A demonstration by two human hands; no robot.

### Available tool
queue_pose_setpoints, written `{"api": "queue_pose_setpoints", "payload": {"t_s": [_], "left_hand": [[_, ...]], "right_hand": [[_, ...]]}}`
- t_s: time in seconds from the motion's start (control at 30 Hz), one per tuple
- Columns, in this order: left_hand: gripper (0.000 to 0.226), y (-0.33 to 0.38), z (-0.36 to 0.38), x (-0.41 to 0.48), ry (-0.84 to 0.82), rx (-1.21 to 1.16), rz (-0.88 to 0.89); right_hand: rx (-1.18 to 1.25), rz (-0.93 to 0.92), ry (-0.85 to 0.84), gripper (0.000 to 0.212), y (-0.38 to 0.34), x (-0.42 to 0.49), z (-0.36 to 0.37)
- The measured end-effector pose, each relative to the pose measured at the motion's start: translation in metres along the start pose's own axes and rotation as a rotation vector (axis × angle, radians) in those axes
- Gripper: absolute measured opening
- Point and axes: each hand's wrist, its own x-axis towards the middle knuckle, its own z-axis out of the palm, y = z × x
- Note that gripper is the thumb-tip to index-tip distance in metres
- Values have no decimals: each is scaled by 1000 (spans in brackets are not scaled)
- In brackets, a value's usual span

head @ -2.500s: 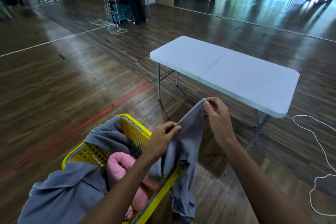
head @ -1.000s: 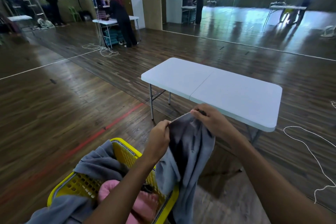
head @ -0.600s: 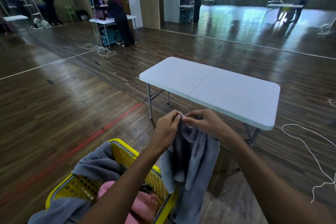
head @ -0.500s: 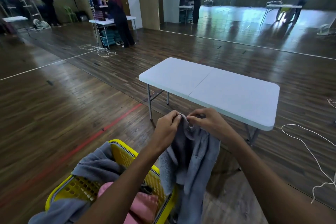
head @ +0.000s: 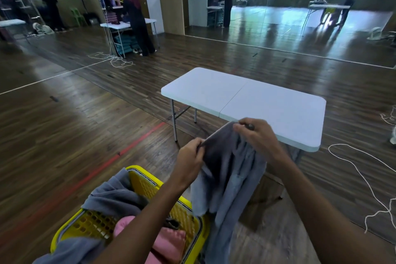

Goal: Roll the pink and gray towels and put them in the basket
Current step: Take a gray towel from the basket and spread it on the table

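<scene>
**Floor and its load**

The dark plank floor (head: pixel 64 135) bears a white folding table (head: pixel 267 103) (metal legs). A yellow basket (head: pixel 141 182) stands on the floor in front of the table, with a red line (head: pixel 139 141) left of the table and a white cord (head: pixel 385 211) right of it.

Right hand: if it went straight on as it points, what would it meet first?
Probably the white table, just beyond the right hand gripping the gray towel; depth is unclear, so it might pass above it.
</scene>
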Motion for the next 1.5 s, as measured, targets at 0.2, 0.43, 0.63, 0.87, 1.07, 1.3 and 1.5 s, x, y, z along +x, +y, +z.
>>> {"api": "queue_pose_setpoints", "payload": {"t_s": [0.2, 0.43, 0.63, 0.87, 1.07, 1.3, 1.5], "left_hand": [[19, -14, -5, -4, 24, -9, -69], [17, 23, -1, 30, -180, -26, 80], [17, 24, -3, 38, -207, -1, 87], [14, 9, -8, 34, -171, -27, 81], [30, -13, -18, 43, -96, 12, 67], [20, -16, 6, 95, -138, 339, 70], [24, -24, 26, 183, -57, 232, -109]], "right_hand": [[-122, 71, -38, 18, 0, 11, -15], [146, 29, -304, 28, -2, 4, 10], [111, 24, -317, 18, -4, -1, 12], [-61, 10, -111, 12, 8, 7, 3], [-91, 91, 5, 14, 21, 12, -14], [-26, 131, 72, 14, 45, 48, -23], [30, 116, 88, 13, 83, 138, -28]]}}
